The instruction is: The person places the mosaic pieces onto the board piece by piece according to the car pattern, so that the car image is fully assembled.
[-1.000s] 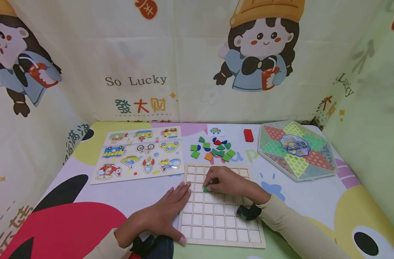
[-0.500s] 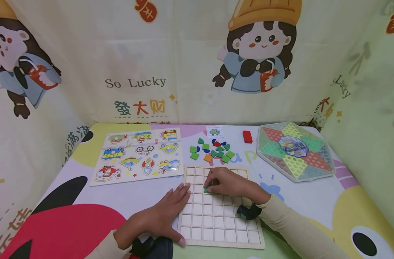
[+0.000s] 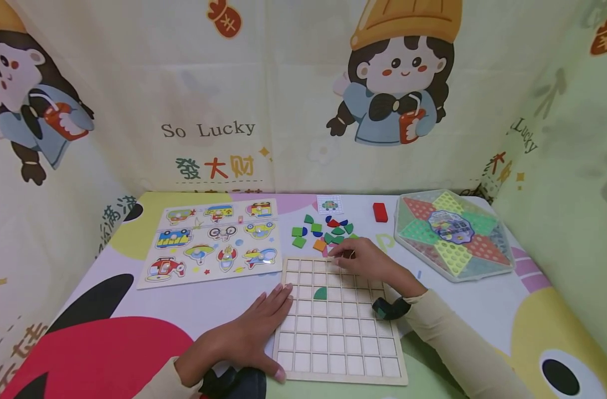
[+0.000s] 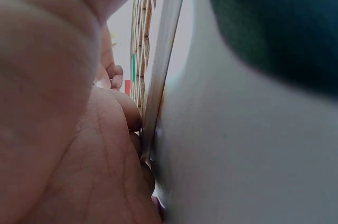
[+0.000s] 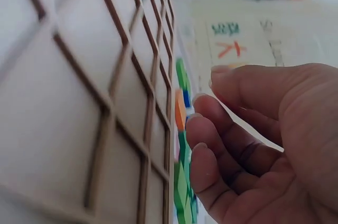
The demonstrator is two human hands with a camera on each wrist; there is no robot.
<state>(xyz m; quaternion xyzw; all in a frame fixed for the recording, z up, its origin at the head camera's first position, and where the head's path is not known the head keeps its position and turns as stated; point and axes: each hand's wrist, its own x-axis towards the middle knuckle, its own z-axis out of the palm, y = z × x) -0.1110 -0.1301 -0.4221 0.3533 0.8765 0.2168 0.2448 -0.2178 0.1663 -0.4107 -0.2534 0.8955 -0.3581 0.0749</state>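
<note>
A wooden grid board [image 3: 342, 381] lies in front of the person. One green quarter-circle piece [image 3: 320, 293] sits in a cell of its upper left part. The left hand [image 3: 253, 327] rests along the board's left edge, fingers spread and thumb at the near corner. Over the board's far edge is the right hand [image 3: 365, 263], its fingers loosely bent with nothing between them, as the right wrist view shows. Just beyond it lie loose pieces: green squares [image 3: 299, 242], an orange square [image 3: 319, 245], green quarter-circles [image 3: 309, 219], a red piece [image 3: 333, 223] and blue half-circles [image 3: 317, 233].
A small pattern card [image 3: 329, 204] lies behind the pieces, with a red block [image 3: 380, 212] to its right. A vehicle puzzle board [image 3: 209, 244] lies at the left. At the right is a hexagonal box with a star pattern [image 3: 453, 235]. Printed cloth walls surround the table.
The right hand has let go of the green quarter-circle piece, leaving it in a grid cell, and has moved away toward the loose pieces. The left hand stays in place.
</note>
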